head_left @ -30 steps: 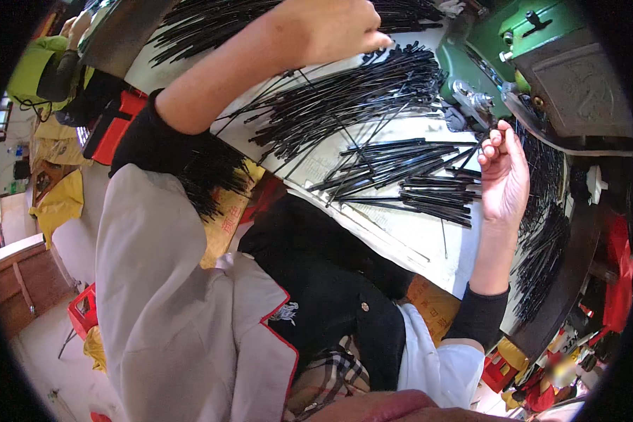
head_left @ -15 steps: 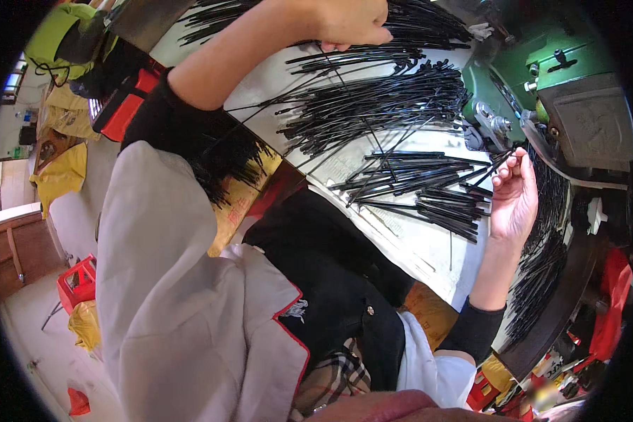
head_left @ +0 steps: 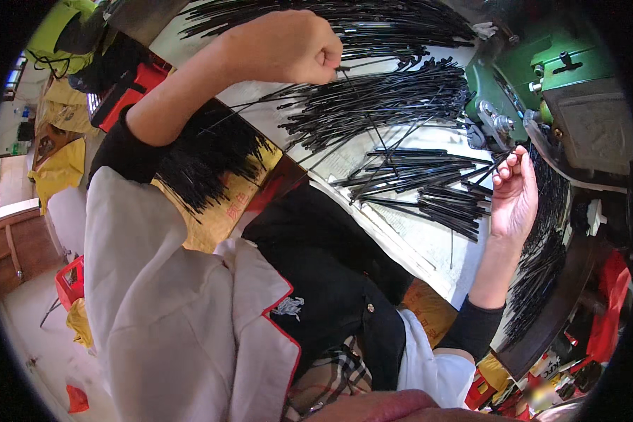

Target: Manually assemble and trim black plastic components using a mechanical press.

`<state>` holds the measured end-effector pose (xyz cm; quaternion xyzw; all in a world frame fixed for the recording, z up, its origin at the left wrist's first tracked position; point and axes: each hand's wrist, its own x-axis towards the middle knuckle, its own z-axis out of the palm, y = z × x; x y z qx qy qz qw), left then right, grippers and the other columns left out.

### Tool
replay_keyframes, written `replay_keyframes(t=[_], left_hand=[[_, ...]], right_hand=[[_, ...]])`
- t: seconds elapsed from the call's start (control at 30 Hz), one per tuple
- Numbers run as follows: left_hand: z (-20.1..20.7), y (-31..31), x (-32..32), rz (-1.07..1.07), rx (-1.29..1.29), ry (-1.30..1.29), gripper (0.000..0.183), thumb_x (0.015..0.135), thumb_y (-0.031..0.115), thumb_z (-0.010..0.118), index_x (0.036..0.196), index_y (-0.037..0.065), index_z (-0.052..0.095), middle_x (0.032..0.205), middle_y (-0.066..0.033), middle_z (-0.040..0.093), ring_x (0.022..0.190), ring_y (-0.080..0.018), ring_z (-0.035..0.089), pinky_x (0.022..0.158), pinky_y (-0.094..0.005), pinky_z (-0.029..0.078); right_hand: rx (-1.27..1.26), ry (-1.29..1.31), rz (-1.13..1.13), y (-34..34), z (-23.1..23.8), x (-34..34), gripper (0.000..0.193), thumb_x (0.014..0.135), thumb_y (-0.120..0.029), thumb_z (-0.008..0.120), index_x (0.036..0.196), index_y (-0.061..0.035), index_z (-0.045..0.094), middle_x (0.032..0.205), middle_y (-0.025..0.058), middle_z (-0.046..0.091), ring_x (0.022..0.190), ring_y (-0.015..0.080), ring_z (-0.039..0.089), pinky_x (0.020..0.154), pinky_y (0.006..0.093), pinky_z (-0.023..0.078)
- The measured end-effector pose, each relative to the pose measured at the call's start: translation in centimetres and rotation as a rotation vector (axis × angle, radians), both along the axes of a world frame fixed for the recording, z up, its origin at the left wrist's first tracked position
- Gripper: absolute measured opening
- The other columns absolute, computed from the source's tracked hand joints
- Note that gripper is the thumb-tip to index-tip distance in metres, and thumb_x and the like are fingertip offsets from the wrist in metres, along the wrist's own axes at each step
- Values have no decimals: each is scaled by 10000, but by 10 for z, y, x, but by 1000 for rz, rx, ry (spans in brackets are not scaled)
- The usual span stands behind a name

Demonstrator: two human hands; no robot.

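Observation:
My left hand [head_left: 295,50] is closed in a fist above the heaps of thin black rods on the table's far side. A dark rod tip [head_left: 342,69] pokes out beside its curled fingers; most of what it grips is hidden. My right hand [head_left: 515,193] is at the right, next to the green machine [head_left: 577,77]. Its thumb and fingers pinch the end of a thin black rod [head_left: 498,163] just below the machine's metal lever parts [head_left: 498,121]. Near that hand lies a small, loosely fanned bundle of black rods [head_left: 418,172], with a denser heap [head_left: 380,102] behind it.
White sheeting [head_left: 439,257] covers the table. Another rod pile [head_left: 401,21] lies at the far edge, and more rods [head_left: 538,281] lie right of my forearm. At the left, rods [head_left: 204,158] rest over a yellow sack [head_left: 221,211] near a red box [head_left: 130,95].
My left hand has moved left and slightly nearer, still closed, uncovering part of the far pile. My right hand stays in place, pinching by the machine.

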<state>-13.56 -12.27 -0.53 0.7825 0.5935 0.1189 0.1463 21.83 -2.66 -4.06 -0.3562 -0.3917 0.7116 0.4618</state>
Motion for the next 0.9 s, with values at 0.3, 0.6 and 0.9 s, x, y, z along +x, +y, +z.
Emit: replay_keyframes(t=[0.3,0.6,0.9], left_hand=[[4,19,-29,473,-253,-576,263,803,276,612,793,18,663,669,-37,609,547,-110,544,515,-231,446],[-1,58,9,469,-316,-963,270,847,254,596,880,-8,653,681,-53,614,541,-112,554,475,-225,445],[-49,101,67,-7,34,-618,269,777,172,654,993,12,639,871,-73,657,775,-108,601,710,-248,485]], right_hand=[[3,9,28,3,0,4,207,925,-185,475,1035,-25,546,821,22,540,686,102,473,586,222,405],[-25,-10,-45,-2,-2,2,192,916,-168,486,993,-8,557,785,41,551,656,118,504,555,223,425],[-18,35,-43,-5,2,2,175,904,-168,511,977,-18,564,769,43,572,643,118,533,559,235,443]])
